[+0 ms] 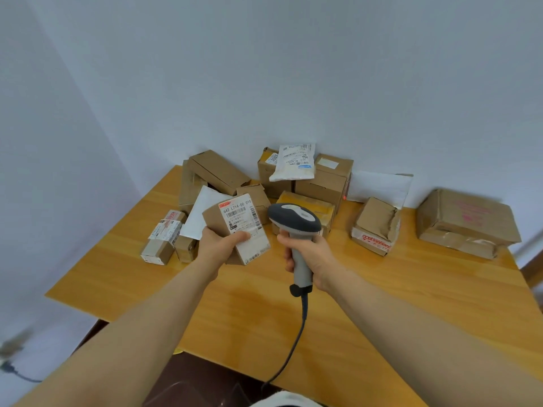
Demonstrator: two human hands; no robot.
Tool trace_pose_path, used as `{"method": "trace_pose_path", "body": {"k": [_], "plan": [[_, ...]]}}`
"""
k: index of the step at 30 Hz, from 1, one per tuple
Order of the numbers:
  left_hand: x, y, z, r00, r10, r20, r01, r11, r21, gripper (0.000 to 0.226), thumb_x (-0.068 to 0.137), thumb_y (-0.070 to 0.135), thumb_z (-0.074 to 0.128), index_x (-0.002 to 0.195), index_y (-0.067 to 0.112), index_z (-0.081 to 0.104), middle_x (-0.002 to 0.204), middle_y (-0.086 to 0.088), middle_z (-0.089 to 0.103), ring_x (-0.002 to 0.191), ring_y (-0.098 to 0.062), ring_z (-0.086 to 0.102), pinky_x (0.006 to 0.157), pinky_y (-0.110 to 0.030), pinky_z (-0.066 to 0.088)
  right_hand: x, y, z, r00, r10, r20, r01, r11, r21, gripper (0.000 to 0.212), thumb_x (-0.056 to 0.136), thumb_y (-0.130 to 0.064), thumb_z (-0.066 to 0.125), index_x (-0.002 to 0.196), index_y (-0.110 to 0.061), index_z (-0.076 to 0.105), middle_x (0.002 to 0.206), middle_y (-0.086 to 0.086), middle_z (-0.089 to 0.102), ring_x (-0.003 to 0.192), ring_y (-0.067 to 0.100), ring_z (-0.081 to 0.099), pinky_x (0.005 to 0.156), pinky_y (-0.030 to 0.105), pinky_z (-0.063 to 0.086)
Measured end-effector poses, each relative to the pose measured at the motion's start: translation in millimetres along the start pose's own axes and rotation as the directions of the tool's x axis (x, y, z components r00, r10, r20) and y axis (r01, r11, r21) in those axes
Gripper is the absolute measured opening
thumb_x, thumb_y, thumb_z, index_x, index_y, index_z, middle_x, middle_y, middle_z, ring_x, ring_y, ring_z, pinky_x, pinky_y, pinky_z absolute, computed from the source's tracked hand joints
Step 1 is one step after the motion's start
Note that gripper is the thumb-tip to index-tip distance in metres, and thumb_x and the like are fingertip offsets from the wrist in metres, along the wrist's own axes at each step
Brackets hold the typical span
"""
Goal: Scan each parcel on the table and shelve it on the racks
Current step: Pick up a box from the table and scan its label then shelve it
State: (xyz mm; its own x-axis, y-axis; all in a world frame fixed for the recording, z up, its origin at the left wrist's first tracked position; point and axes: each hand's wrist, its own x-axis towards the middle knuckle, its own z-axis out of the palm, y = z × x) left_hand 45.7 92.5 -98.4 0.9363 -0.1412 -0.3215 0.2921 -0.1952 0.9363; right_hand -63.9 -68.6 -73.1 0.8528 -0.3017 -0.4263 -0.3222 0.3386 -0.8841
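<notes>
The small cardboard parcel [235,224], stiff and probably light, is gripped by the left hand [219,245], thumb low on its label and fingers seemingly curled underneath, leaving the barcode free, while the right hand [305,254] wraps the scanner [296,221] handle just beside it.

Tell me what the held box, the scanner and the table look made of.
Box: matte brown cardboard, paper label stuck on. Scanner: smooth moulded grey plastic, probably. Table: glossy orange wood or wood-look laminate, grain lines showing.
</notes>
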Motion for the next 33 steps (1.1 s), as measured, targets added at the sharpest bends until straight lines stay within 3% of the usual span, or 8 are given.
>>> {"method": "trace_pose_path", "body": {"k": [7, 10, 14, 18, 20, 23, 28, 33], "plan": [[20, -10, -21, 0.996, -0.03, -0.086, 0.043, 0.987, 0.155, 0.073, 0.068, 0.023, 0.085, 0.127, 0.009, 0.044, 0.117, -0.001, 0.06, 0.101, -0.019, 0.059, 0.072, -0.03, 0.05, -11, -5, 6, 0.982, 0.042, 0.182, -0.019, 0.992, -0.124, 0.011, 0.08, 0.001, 0.069, 0.084, -0.005, 0.062, 0.052, 0.004, 0.051, 0.041, 0.014, 0.044, 0.05, 0.025, 0.044], [21, -13, -25, 0.995, -0.025, -0.093, 0.039, 0.988, 0.148, 0.067, 0.068, 0.022, 0.085, 0.124, 0.01, 0.05, 0.115, 0.0, 0.063, 0.103, -0.019, 0.061, 0.069, -0.028, 0.049, -11, -5, 8, 0.984, 0.06, 0.167, -0.034, 0.987, -0.155, 0.012, 0.079, 0.004, 0.068, 0.082, -0.005, 0.06, 0.052, 0.004, 0.051, 0.041, 0.014, 0.043, 0.051, 0.025, 0.044], [15, -13, -24, 0.998, -0.02, -0.067, 0.02, 1.0, -0.007, 0.039, 0.077, 0.014, 0.079, 0.111, 0.013, 0.061, 0.105, 0.0, 0.065, 0.094, -0.017, 0.062, 0.071, -0.029, 0.05, -10, -3, 10, 0.99, 0.075, 0.118, -0.063, 0.992, -0.105, 0.012, 0.08, 0.004, 0.067, 0.08, -0.005, 0.059, 0.052, 0.006, 0.049, 0.041, 0.015, 0.041, 0.049, 0.025, 0.043], [15, -17, -22, 0.998, -0.058, -0.03, 0.053, 0.988, -0.144, 0.045, 0.076, 0.024, 0.08, 0.116, 0.015, 0.062, 0.109, -0.002, 0.07, 0.1, -0.021, 0.066, 0.074, -0.034, 0.054, -8, -1, 14, 0.992, 0.082, 0.1, -0.08, 0.997, -0.018, 0.012, 0.08, 0.005, 0.067, 0.082, -0.003, 0.059, 0.052, 0.007, 0.05, 0.041, 0.016, 0.042, 0.048, 0.025, 0.043], [17, -18, -21, 0.998, -0.06, -0.017, 0.057, 0.988, -0.141, 0.044, 0.075, 0.024, 0.081, 0.113, 0.017, 0.062, 0.11, -0.002, 0.07, 0.101, -0.022, 0.067, 0.08, -0.04, 0.056, -8, -2, 16, 0.991, 0.077, 0.109, -0.073, 0.997, -0.036, 0.012, 0.08, 0.004, 0.068, 0.082, -0.003, 0.059, 0.052, 0.006, 0.05, 0.041, 0.016, 0.042, 0.048, 0.025, 0.044], [18, -15, -19, 0.998, -0.047, -0.035, 0.042, 0.993, -0.109, 0.035, 0.077, 0.014, 0.079, 0.106, 0.017, 0.059, 0.108, -0.003, 0.067, 0.091, -0.019, 0.066, 0.074, -0.035, 0.055, -10, -5, 18, 0.989, 0.067, 0.134, -0.052, 0.992, -0.113, 0.013, 0.08, 0.005, 0.067, 0.078, -0.005, 0.059, 0.053, 0.006, 0.049, 0.041, 0.015, 0.042, 0.049, 0.024, 0.044], [24, -13, -25, 0.994, -0.024, -0.103, 0.029, 0.999, 0.039, 0.068, 0.07, 0.016, 0.085, 0.127, 0.009, 0.049, 0.121, -0.007, 0.063, 0.106, -0.024, 0.064, 0.075, -0.034, 0.053, -10, -7, 21, 0.982, 0.06, 0.18, -0.024, 0.98, -0.198, 0.018, 0.081, 0.002, 0.068, 0.072, -0.007, 0.055, 0.052, 0.006, 0.049, 0.041, 0.015, 0.042, 0.05, 0.025, 0.043], [26, -16, -27, 0.99, -0.033, -0.136, 0.043, 0.996, 0.074, 0.07, 0.071, 0.013, 0.084, 0.129, 0.008, 0.044, 0.127, -0.01, 0.059, 0.114, -0.028, 0.06, 0.085, -0.042, 0.052, -8, -10, 23, 0.979, 0.056, 0.198, -0.011, 0.975, -0.223, 0.022, 0.081, 0.002, 0.068, 0.067, -0.007, 0.054, 0.05, 0.004, 0.048, 0.04, 0.015, 0.041, 0.049, 0.025, 0.042]]}}
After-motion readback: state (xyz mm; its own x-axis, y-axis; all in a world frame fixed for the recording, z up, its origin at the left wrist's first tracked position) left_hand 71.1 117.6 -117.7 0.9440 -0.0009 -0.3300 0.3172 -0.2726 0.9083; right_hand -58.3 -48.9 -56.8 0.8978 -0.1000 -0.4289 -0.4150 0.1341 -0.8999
